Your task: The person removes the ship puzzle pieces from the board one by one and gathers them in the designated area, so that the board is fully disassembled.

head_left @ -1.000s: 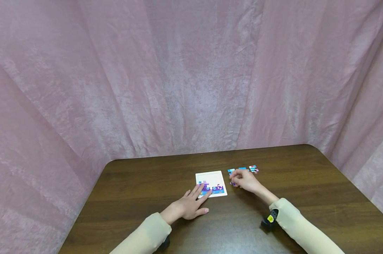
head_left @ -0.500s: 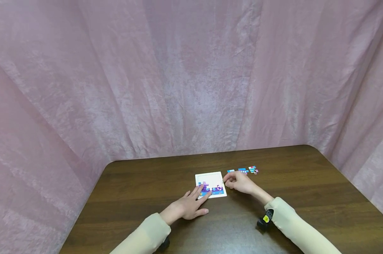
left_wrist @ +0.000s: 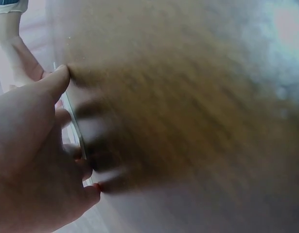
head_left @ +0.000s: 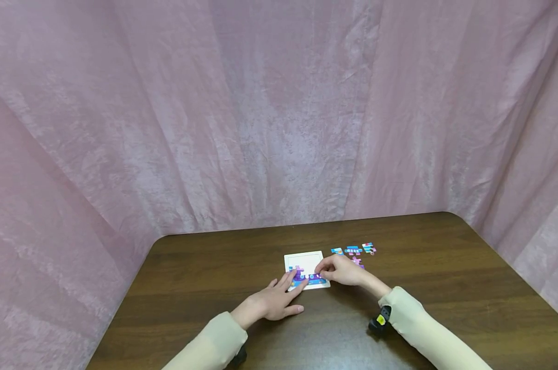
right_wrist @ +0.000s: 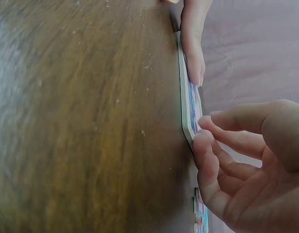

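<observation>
In the head view, the left hand (head_left: 273, 302), fingers spread, rests on the near left of the board (head_left: 308, 262), pieces (head_left: 353, 250) lying right; in the left wrist view, it meets the rim; in the right wrist view, the right hand (right_wrist: 266, 189) nearly pinches at the board, any hold hidden, so pressing level seems best.

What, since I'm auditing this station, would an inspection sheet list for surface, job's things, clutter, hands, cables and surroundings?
Surface: brown wood-grain table, reflecting light near the person; pale specks in the right wrist view.
Job's things: white jigsaw tray, blue and purple pieces along its near side, far part bare; at least four loose jigsaw pieces to its right.
Clutter: nothing seen.
Left hand: fingers spread, resting at the tray's near-left part.
Right hand: fingertips close together at the tray's right side; whether pinching a piece is unclear.
Cables: nothing seen.
Surroundings: pink curtain behind the table.
</observation>
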A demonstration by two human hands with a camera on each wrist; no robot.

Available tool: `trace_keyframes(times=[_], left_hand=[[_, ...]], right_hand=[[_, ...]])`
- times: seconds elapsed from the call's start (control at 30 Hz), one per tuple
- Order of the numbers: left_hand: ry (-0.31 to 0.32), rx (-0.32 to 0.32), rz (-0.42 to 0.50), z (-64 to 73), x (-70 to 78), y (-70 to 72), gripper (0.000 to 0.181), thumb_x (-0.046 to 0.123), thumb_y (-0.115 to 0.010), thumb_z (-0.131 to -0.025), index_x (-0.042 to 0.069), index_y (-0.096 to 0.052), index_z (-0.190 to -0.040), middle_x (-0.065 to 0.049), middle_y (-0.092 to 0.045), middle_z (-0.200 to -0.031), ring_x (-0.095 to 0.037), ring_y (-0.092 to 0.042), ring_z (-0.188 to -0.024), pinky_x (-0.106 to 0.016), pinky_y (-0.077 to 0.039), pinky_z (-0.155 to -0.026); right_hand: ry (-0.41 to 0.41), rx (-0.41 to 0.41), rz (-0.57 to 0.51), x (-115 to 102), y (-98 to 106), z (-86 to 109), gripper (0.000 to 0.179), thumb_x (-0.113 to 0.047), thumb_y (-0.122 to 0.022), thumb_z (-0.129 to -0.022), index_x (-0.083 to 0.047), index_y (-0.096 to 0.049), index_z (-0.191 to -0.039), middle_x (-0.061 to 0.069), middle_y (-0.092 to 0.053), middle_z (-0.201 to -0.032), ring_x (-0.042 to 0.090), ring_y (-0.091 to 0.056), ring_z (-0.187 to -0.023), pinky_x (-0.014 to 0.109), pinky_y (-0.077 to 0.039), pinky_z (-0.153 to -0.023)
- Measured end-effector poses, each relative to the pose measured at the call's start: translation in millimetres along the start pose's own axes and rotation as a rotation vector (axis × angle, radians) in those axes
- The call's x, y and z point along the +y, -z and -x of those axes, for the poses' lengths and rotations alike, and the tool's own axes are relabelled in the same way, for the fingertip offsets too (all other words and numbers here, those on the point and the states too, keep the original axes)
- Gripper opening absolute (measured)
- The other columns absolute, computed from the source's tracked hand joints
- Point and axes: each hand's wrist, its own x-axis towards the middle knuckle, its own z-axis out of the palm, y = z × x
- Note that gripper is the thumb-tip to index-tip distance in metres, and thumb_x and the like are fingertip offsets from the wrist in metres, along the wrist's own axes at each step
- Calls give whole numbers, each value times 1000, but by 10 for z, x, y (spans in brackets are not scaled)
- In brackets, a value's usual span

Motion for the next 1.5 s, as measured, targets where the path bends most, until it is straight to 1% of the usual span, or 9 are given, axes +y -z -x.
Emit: trace_keyframes(times=[0.17,0.33,0.43,0.57,0.7,0.87,1.13,1.3,1.5], left_hand=[[-5,4,6,14,-6,6,69,53,-39,-100,26,-13,-157,-11,-3,-164,-26,-10,-151,-50,-20,-119],[-16,17,-43,49,-4,-2,72,55,-40,-99,20,-15,-157,-8,-9,-164,-24,-14,-151,-51,-23,-118],[-34,22,-73,93,15,1,74,55,-40,-98,14,-16,-156,-8,-11,-164,-23,-16,-150,-50,-25,-118],[-59,27,-96,153,54,5,77,54,-42,-98,6,-20,-154,-11,-13,-163,-24,-18,-150,-48,-28,-117],[-63,32,-96,183,86,6,79,55,-42,-98,2,-21,-153,-14,-14,-162,-26,-19,-150,-45,-28,-118],[-49,18,-74,205,106,-7,79,54,-44,-98,2,-22,-153,-15,-15,-162,-27,-19,-149,-41,-28,-118],[-28,-22,-65,211,122,-24,79,54,-45,-97,5,-19,-154,-11,-12,-163,-24,-14,-151,-38,-28,-118],[-35,-11,-78,232,131,-29,78,53,-45,-98,5,-20,-154,-12,-13,-163,-25,-15,-151,-39,-29,-118],[-37,3,-65,226,115,-65,79,53,-44,-98,4,-18,-154,-11,-13,-163,-25,-14,-151,-41,-28,-118]], right_hand=[[-8,-19,4,4,-7,-9,16,-5,-59,-92,-1,-71,-101,9,-72,-93,1,-55,-73,19,-47,-65],[-12,-32,-3,11,-7,-10,16,-4,-59,-92,-1,-71,-102,8,-72,-92,1,-56,-72,19,-48,-65],[-8,-37,-6,15,-5,-14,16,-4,-58,-92,-1,-71,-102,8,-72,-91,1,-55,-70,19,-47,-63],[6,-34,-2,26,-2,-23,15,-4,-59,-92,-1,-71,-101,6,-71,-88,2,-55,-69,19,-48,-63],[9,-29,6,31,0,-30,13,-4,-61,-91,-2,-70,-100,2,-67,-85,3,-54,-70,18,-47,-64],[1,-39,4,15,-4,-30,13,-5,-62,-90,-1,-70,-100,0,-64,-82,4,-53,-70,18,-47,-65],[14,-38,18,-27,-17,-104,12,-5,-61,-91,-2,-70,-98,6,-70,-86,3,-53,-69,19,-48,-65],[30,-29,28,-46,-60,-188,12,-5,-62,-90,-1,-70,-98,6,-71,-86,4,-58,-72,19,-49,-67],[3,-6,11,-72,-133,-278,16,-6,-66,-88,-1,-68,-103,5,-70,-86,9,-65,-76,18,-52,-68]])
